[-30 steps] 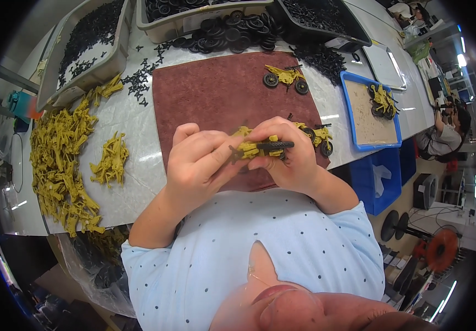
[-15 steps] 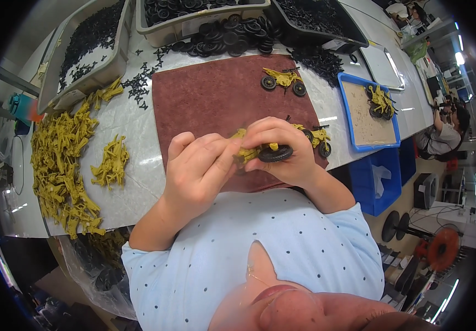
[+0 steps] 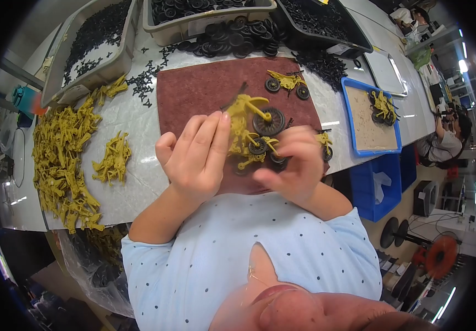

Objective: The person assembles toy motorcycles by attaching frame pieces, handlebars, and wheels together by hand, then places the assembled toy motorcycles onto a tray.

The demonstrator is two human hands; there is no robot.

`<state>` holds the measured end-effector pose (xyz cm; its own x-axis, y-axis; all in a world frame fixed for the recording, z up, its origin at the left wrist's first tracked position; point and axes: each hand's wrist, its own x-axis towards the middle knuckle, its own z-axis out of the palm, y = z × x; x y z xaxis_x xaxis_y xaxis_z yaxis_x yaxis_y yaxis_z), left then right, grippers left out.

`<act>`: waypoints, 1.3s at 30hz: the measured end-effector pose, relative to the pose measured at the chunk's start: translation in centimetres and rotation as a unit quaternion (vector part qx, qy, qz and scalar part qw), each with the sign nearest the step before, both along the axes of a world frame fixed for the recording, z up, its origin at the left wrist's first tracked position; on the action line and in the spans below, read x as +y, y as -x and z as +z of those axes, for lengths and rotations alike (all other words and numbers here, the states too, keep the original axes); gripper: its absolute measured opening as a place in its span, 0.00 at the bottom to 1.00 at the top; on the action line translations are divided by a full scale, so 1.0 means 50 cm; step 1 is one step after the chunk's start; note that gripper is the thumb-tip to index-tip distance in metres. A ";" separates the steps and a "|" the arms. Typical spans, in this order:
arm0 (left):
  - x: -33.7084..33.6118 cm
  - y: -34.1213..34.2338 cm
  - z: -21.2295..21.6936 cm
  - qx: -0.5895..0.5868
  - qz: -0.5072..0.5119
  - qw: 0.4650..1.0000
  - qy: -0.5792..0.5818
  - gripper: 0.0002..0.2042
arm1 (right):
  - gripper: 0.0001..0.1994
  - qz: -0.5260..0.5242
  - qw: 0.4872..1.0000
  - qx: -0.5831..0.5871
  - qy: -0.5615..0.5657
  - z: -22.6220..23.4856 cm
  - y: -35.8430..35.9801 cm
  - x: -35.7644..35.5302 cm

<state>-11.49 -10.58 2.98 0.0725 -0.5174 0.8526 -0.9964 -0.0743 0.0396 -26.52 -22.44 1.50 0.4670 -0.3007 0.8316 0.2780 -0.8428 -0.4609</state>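
My left hand (image 3: 196, 154) pinches a yellow toy motorcycle (image 3: 238, 118) above a dark red cloth (image 3: 194, 88). The toy has a black handlebar and a black wheel (image 3: 269, 122) on the side facing my right hand. My right hand (image 3: 298, 163) is beside it, blurred, thumb and fingers apart, with nothing visible in its grip. Below and between my hands are more yellow parts with black wheels (image 3: 257, 146), partly covered. Another toy motorcycle (image 3: 326, 144) shows past my right hand, partly hidden. One with two wheels (image 3: 287, 81) lies at the cloth's far right.
Yellow toy frames (image 3: 64, 165) are heaped at left, with a smaller pile (image 3: 112, 159) nearer. Behind the cloth lie black wheels (image 3: 232, 41) and bins of black parts (image 3: 99, 47). A blue-rimmed tray (image 3: 352, 118) at right holds toy motorcycles (image 3: 382, 107).
My right hand has come off the toy and moved slightly down and right, its fingers parting. The toy in my left hand has tilted up, showing its handlebar and wheel.
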 end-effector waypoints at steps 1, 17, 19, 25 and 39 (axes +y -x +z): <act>-0.008 0.001 -0.006 -0.010 0.013 1.000 0.000 0.16 | 0.26 0.008 0.993 0.113 -0.020 0.005 0.012 0.019; 0.019 0.019 -0.049 0.676 -0.263 0.689 -0.015 0.17 | 0.07 0.008 0.999 0.040 0.003 -0.012 -0.020 -0.002; 0.017 0.017 -0.051 0.817 -0.322 0.476 0.032 0.21 | 0.07 0.038 0.999 0.038 0.003 -0.015 -0.018 0.002; 0.015 0.004 0.018 0.896 -0.312 0.308 -0.077 0.21 | 0.07 0.078 0.996 0.043 -0.001 -0.008 -0.014 0.001; 0.020 0.034 -0.021 0.858 -0.304 0.414 0.001 0.17 | 0.11 0.154 0.987 0.031 0.017 -0.029 -0.030 -0.008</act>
